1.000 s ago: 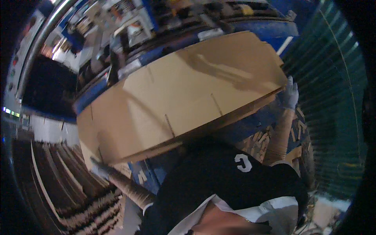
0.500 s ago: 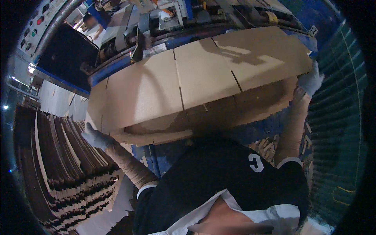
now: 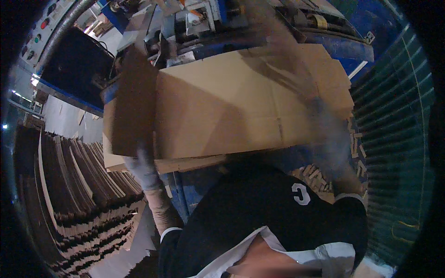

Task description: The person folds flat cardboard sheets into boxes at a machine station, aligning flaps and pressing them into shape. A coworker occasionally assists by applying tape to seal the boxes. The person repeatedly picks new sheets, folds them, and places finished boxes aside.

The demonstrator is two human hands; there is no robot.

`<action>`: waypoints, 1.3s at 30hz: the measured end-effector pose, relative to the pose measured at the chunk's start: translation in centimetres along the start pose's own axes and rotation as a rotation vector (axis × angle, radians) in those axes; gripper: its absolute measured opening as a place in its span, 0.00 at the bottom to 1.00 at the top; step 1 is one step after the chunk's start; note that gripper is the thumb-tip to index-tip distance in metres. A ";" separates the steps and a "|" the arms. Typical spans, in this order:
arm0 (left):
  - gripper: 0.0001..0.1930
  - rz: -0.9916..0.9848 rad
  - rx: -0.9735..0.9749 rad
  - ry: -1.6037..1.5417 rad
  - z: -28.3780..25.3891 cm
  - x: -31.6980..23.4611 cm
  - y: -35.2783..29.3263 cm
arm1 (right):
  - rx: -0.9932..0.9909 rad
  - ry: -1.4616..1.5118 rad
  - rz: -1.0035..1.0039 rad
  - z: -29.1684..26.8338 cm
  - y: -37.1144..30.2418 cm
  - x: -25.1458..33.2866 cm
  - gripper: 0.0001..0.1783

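A wide brown cardboard sheet [image 3: 199,111] lies in front of me, its near edge close to my body. At its left a darker cardboard panel [image 3: 133,102] stands up, slightly smeared. My left hand [image 3: 144,172], in a pale glove, is closed on the lower edge of this panel, thumb in front. My right hand [image 3: 333,139], gloved too, is at the right end of the sheet, so blurred that its fingers do not show. A brownish smear runs up from it toward the machine; what it is cannot be made out. More cardboard layers show underneath.
Beyond the cardboard is a machine [image 3: 199,21] with rollers and metal arms. A control panel [image 3: 39,39] with buttons is far left. Stacked cardboard sheets [image 3: 83,171] stand at left, a green ribbed curtain or shutter [image 3: 398,129] at right. Cardboard scraps [image 3: 315,176] lie low on the right.
The slotted top sheet no longer shows as before; an unslotted face and a raised left panel are there. My left hand has moved right, and my right hand has moved left and nearer me.
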State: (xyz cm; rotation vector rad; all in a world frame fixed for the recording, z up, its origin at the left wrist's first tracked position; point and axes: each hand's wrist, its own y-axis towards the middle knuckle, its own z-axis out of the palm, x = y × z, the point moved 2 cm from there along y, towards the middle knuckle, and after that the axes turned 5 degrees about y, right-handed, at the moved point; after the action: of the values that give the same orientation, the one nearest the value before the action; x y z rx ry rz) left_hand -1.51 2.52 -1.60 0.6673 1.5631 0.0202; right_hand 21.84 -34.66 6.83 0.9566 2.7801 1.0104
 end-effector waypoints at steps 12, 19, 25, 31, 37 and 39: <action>0.28 0.711 0.984 1.026 9.6 -2.8 -2.3 | 0.474 0.101 -0.468 10.0 -0.4 -0.8 0.41; 0.27 0.735 0.808 0.979 9.5 -0.4 1.7 | 0.495 -0.034 -0.317 8.9 2.6 -9.6 0.50; 0.35 0.881 0.585 0.796 13.3 3.1 8.3 | 0.589 -0.084 -0.225 12.4 7.9 -12.4 0.50; 0.29 0.886 0.445 0.845 18.6 5.9 15.4 | 0.421 -0.026 -0.210 17.8 12.9 -14.5 0.39; 0.35 0.403 0.326 1.451 22.3 0.9 16.1 | 0.154 -0.207 -0.247 19.6 17.3 -11.4 0.25; 0.27 0.413 0.326 0.921 18.8 -5.4 14.4 | 0.063 -0.193 -0.266 16.0 18.0 -8.1 0.22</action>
State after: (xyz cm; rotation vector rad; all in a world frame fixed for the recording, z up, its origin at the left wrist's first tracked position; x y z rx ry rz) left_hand 21.22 5.02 6.70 1.3540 2.2953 0.4427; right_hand 41.79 -19.26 3.52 0.6281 2.6974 0.7548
